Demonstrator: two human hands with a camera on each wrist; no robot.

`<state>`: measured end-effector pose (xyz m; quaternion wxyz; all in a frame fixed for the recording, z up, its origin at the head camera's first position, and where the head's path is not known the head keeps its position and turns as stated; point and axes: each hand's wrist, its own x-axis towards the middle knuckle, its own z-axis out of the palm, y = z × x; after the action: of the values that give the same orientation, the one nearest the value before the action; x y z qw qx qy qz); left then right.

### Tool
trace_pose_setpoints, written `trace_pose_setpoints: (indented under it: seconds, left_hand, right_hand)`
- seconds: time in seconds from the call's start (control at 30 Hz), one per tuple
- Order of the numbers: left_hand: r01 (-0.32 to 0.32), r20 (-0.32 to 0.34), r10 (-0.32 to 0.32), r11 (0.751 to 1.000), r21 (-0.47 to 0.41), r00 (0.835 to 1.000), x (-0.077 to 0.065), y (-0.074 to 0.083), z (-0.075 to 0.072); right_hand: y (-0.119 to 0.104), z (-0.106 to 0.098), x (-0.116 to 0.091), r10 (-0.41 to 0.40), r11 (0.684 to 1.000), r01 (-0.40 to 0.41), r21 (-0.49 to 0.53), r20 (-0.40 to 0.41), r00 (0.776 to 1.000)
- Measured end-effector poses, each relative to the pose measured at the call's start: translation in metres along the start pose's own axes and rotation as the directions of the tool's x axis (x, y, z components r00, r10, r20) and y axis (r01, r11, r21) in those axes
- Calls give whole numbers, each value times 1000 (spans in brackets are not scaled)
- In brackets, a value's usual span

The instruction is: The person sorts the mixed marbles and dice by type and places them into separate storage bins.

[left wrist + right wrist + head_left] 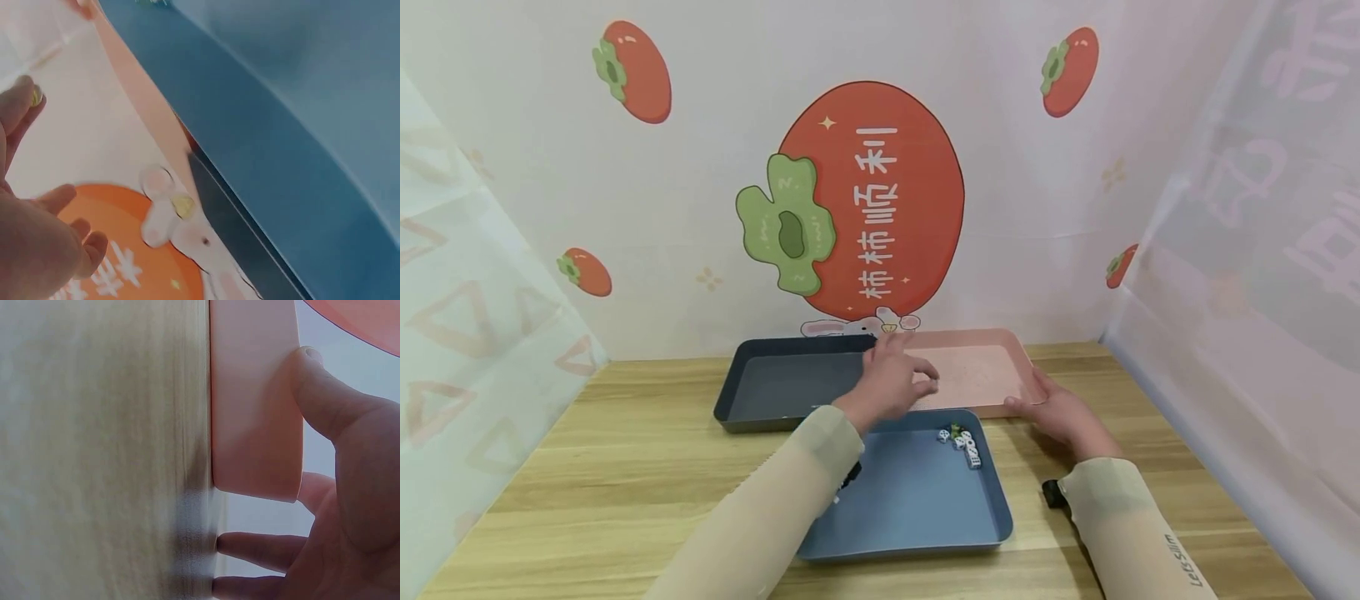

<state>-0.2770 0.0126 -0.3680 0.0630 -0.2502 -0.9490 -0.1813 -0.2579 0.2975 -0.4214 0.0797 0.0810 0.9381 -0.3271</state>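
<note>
My left hand (891,383) is above the place where the pink tray (977,337) meets the dark grey tray (752,346). Between its thumb and index finger it pinches a small yellow-green piece (37,95), too small to make out its kind; the other fingers are spread. My right hand (1063,412) holds the pink tray by its near right corner, thumb at the rim and fingers around the outer side. In front lies the blue tray (910,550), with several white dice (973,457) and a small green-yellow piece (956,431) in its far right corner.
All the trays stand on a wood-grain table (595,500). Behind them rises a white cloth backdrop (700,167) printed with persimmons, and cloth walls close off both sides. My left forearm (775,500) crosses over the left part of the blue tray.
</note>
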Motion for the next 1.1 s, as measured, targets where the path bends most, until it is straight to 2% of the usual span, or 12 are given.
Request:
trace_pose_setpoints:
  seconds: [0.1,0.2,0.27,0.33,0.5,0.77,0.93,1.1]
  left_hand:
    - [115,-57,-116,993,-15,992,3,-16,-2]
    - [226,-99,-233,971,-72,968,3,-29,-2]
    - [272,-100,-283,956,-110,954,3,-35,0]
    - [295,-88,-309,945,-140,947,3,-39,1]
    - [314,-61,-326,938,-148,943,4,-41,6]
    - [307,-56,-314,945,-116,948,7,-39,9]
    - [328,-85,-336,940,-92,938,8,-42,10]
    - [346,-92,-357,931,-117,930,8,-45,10]
  right_hand:
    - [-1,0,-1,12,1000,-12,6,7,1000]
    - [-1,0,-2,11,1000,-11,13,12,1000]
    - [-1,0,-2,9,1000,-9,15,14,1000]
    - [-1,0,-2,5,1000,-6,17,13,1000]
    - [-1,0,-2,9,1000,-9,24,13,1000]
    - [-2,-1,-3,22,1000,-22,15,18,1000]
    - [-3,-1,-4,29,999,-30,14,15,999]
    - [-3,-1,-3,31,999,-31,17,12,999]
